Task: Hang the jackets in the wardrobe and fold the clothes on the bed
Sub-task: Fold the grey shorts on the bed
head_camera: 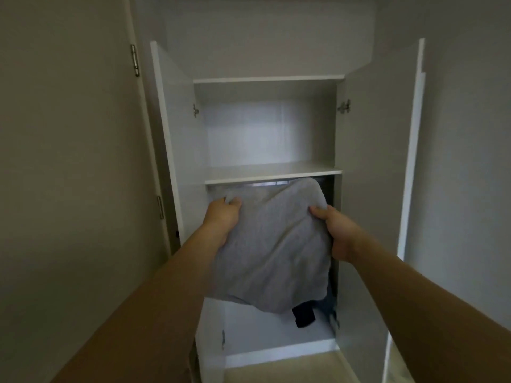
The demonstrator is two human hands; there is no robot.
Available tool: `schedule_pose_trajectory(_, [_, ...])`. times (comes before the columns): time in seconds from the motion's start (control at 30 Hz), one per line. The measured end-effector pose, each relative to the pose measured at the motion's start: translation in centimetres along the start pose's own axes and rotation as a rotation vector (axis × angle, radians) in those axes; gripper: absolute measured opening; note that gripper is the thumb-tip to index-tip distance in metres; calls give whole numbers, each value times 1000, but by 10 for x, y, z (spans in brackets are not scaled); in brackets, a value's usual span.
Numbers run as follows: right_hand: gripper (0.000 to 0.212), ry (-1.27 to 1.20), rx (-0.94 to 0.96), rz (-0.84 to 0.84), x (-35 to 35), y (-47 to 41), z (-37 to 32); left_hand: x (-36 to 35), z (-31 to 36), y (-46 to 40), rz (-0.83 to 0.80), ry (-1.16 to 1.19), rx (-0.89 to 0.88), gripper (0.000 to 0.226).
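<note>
A light grey jacket [272,244] is held up in front of the open white wardrobe [272,172], just below its middle shelf. My left hand [222,219] grips the jacket's upper left edge. My right hand [336,230] grips its right side, thumb on the front of the fabric. A metal hanging rail [257,184] shows just under the shelf, partly hidden by the jacket. Dark clothes [304,315] hang behind the jacket at the lower right of the compartment; most of them are hidden.
Both wardrobe doors stand open, the left door [171,139] and the right door [387,161] flanking my arms. The compartment above the middle shelf holds nothing. A room door with hinges [135,60] is at the left. Light wood floor [276,369] lies below.
</note>
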State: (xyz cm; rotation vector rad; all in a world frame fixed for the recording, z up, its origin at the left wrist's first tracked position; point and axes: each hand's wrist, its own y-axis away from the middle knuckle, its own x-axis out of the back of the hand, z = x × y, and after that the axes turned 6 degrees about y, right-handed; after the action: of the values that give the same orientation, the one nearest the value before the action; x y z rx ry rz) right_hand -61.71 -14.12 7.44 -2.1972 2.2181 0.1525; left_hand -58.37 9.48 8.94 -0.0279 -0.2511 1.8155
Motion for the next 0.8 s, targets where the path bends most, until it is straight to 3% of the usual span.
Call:
schedule_pose_trajectory(0.17, [57, 6, 3, -8, -18, -140, -33, -19, 8, -134, -28, 47, 78, 46])
schedule_pose_trajectory(0.27, [58, 20, 14, 3, -31, -231, -50, -28, 6, -212, -148, 139, 221, 33])
schedule_pose_trajectory(0.37, [53, 55, 93, -9, -43, -324, -61, -39, -8, -295, -222, 208, 290, 35])
schedule_pose_trajectory(0.63, [48, 241, 197, 64, -71, -546, -110, -79, -28, -513, -192, 308, 336, 41])
schedule_pose_trajectory(0.8, [46, 423, 321, 98, -84, -685, -153, -114, -33, -636, -79, 423, 253, 49])
